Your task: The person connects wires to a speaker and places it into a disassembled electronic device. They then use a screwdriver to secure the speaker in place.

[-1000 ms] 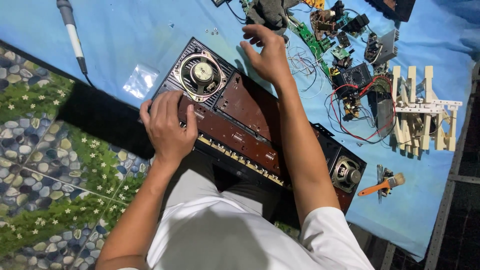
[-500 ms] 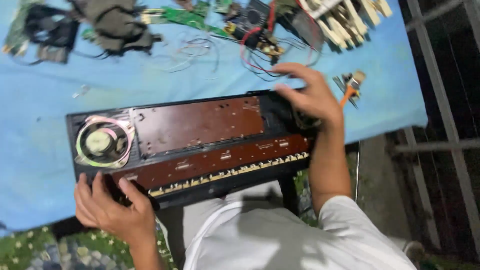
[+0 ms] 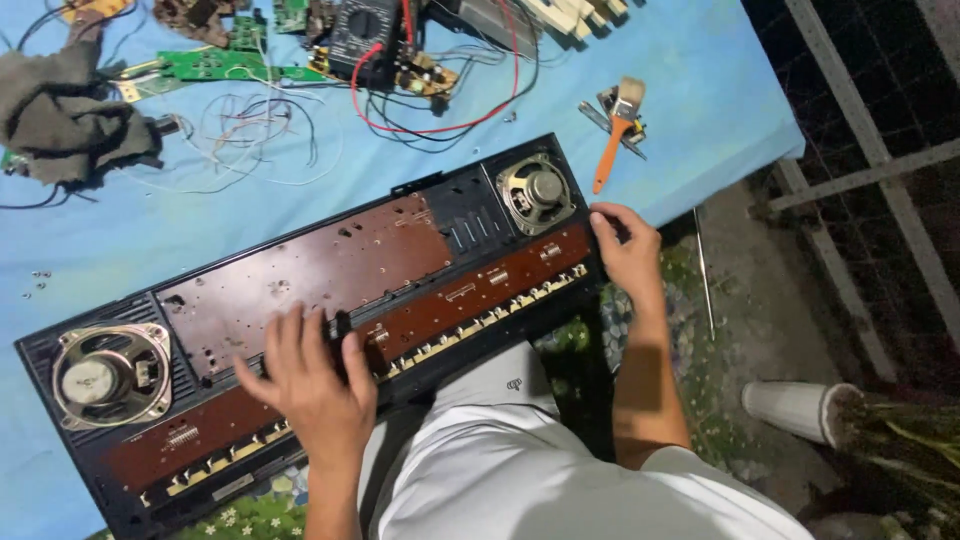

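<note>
The long black opened keyboard casing with brown boards lies across the blue cloth-covered table, its lower-left end cut off. The left hand rests flat, fingers spread; the right hand grips its right end, fingertips hidden.

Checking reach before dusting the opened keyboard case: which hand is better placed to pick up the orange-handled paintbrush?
Probably the right hand. It grips the keyboard case at its right end, just below the paintbrush. The left hand rests mid-case, much farther away.
</note>
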